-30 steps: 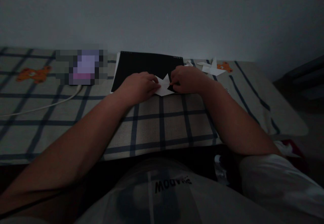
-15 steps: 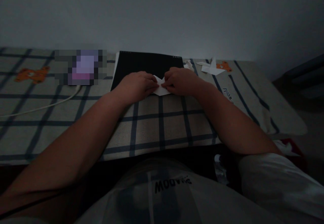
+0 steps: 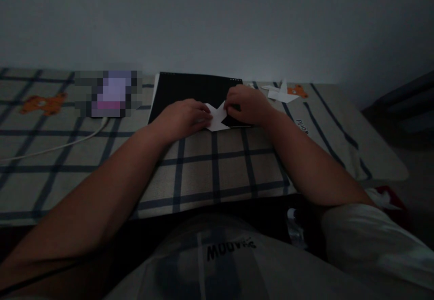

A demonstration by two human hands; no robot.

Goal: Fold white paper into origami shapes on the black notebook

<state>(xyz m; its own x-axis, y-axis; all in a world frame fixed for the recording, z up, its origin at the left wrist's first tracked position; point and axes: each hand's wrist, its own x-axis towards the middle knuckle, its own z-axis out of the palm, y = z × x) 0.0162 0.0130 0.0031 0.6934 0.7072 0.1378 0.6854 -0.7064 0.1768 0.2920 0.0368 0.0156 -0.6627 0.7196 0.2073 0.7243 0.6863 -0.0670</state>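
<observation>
A small piece of folded white paper [image 3: 219,121] lies over the front edge of a black notebook [image 3: 193,87], its outline notched at the top between two points. My left hand [image 3: 186,116] grips its left side, fingers bent and pressed onto it. On the other side, my right hand [image 3: 246,104] is closed, with thumb and forefinger at the paper's upper right point. The palms face down and hide part of the paper and notebook.
A folded paper bird [image 3: 282,93] rests at the back right. On the left, a blurred-out phone [image 3: 111,92] has a white cable [image 3: 68,145] attached. A checked cloth [image 3: 200,173] covers the table against the wall. Below its front edge is a clear bottle [image 3: 295,230].
My right hand has shifted slightly up and right, away from the paper's middle, uncovering more of its right side. My left hand stays at the left side.
</observation>
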